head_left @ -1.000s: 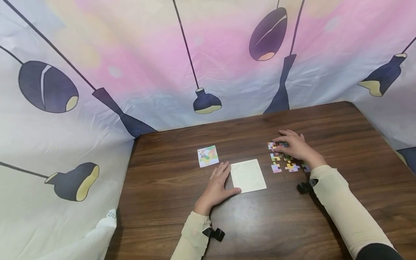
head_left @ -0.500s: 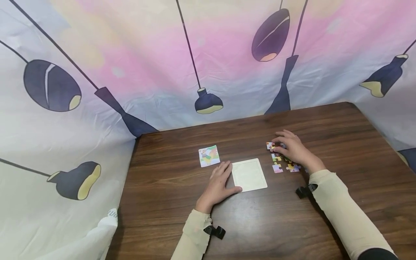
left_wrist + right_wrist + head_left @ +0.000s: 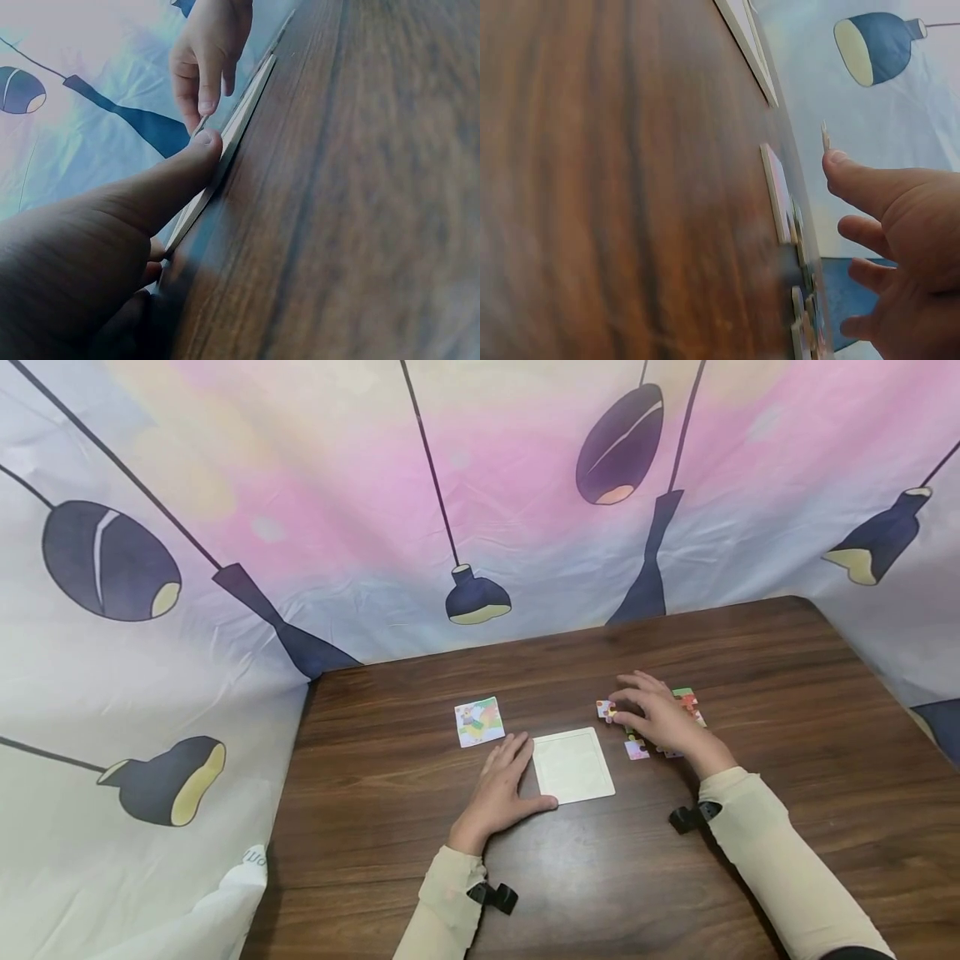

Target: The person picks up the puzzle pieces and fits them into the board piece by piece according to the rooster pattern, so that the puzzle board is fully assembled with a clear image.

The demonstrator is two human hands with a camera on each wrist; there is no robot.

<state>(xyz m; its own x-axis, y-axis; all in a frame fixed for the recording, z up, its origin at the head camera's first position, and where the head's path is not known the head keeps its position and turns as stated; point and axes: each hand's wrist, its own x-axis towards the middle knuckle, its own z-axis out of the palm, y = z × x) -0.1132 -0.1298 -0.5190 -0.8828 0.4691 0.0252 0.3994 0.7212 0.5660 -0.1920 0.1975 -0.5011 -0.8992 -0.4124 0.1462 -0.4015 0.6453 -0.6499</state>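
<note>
A square white puzzle tray [image 3: 573,766] lies flat on the table, bare inside its raised border. My left hand [image 3: 498,789] rests on it, fingers along its left side and thumb on the near left corner; the left wrist view shows the thumb [image 3: 184,176] lying over the tray's edge. To the right, my right hand [image 3: 656,714] pinches a colourful jigsaw piece [image 3: 605,710] between thumb and fingertips. In the right wrist view that piece [image 3: 825,136] is held up above the table. Other jigsaw pieces [image 3: 637,749] lie beneath this hand, partly hidden by it.
Left of the tray's far corner lies a small square picture card [image 3: 480,722]. More puzzle pieces [image 3: 686,696] show beyond the right hand. The wooden table [image 3: 360,793] meets a cloth backdrop [image 3: 337,485] printed with lamps at its far and left edges.
My right hand has moved left and slightly nearer with the pinched piece, uncovering several pieces at the right of the group. The left hand and tray have stayed in place.
</note>
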